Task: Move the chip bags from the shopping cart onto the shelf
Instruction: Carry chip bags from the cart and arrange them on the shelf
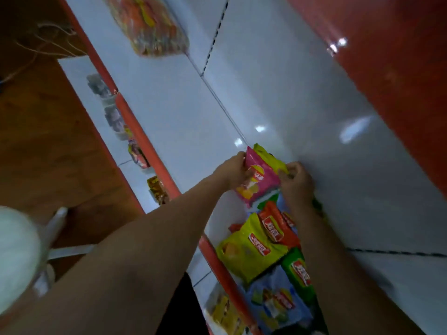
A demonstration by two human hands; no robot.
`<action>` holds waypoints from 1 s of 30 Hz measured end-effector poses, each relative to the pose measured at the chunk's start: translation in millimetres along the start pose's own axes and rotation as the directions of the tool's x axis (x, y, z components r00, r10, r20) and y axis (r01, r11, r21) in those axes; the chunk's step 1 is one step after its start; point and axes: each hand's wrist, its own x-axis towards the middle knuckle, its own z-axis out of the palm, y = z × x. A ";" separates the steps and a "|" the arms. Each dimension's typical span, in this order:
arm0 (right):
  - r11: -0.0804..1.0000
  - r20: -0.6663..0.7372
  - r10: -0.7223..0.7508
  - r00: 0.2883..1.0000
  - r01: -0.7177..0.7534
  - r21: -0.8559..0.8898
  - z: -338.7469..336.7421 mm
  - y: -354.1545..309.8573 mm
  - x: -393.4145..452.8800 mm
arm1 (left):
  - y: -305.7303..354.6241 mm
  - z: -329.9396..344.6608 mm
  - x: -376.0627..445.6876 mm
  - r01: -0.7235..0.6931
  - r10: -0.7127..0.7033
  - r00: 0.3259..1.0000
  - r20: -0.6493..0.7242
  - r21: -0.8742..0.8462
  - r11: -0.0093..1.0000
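Note:
My left hand [235, 171] grips the left edge of a pink chip bag [260, 180] standing on the white shelf [183, 117]. Behind it leans a yellow-green bag [271, 158], and my right hand [296, 182] pinches its right side. Nearer to me on the same shelf lie several more bags: an orange one [278, 226], a yellow-green one [246, 252], a green one [300, 274] and a light blue one [278, 303]. The shopping cart is out of view.
An orange strip [145, 141] edges the shelf front. A large multicoloured snack pack [150, 25] lies at the shelf's far end. Lower shelves hold small packets [137, 153]. The white back panel [314, 105] rises on the right. Brown floor [48, 141] lies on the left.

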 end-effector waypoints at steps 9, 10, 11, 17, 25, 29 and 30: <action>0.962 -0.150 -0.095 0.984 0.053 -0.267 -0.3 17.3 -14.0 | 4.6 47.8 -3.0 0.017 0.010 0.989 -0.144 0.186 0.982; 0.961 -0.212 -0.119 0.970 0.059 -0.270 4.8 21.6 -17.2 | 2.7 42.3 -10.0 0.033 0.001 0.987 -0.161 0.206 0.978; 0.957 -0.253 -0.161 0.954 0.089 -0.276 11.8 28.7 -20.4 | 1.5 33.5 -22.6 0.052 -0.014 0.983 -0.182 0.210 0.976; 0.899 -0.085 -0.343 0.936 0.300 -0.320 59.4 8.1 -88.6 | -17.7 -49.0 -164.3 0.214 -0.148 0.912 -0.382 0.136 0.967; 0.728 0.211 -0.658 0.723 0.682 -0.066 134.1 -118.5 -282.6 | -53.1 -157.6 -462.7 0.439 -0.288 0.649 -0.704 0.037 0.898; 0.578 0.305 -0.780 0.546 0.815 0.020 166.5 -172.7 -426.5 | -68.7 -180.5 -635.4 0.555 -0.353 0.468 -0.810 -0.041 0.831; 0.527 0.329 -0.811 0.484 0.848 0.050 174.9 -183.1 -463.0 | -71.9 -181.8 -676.9 0.579 -0.367 0.409 -0.836 -0.074 0.812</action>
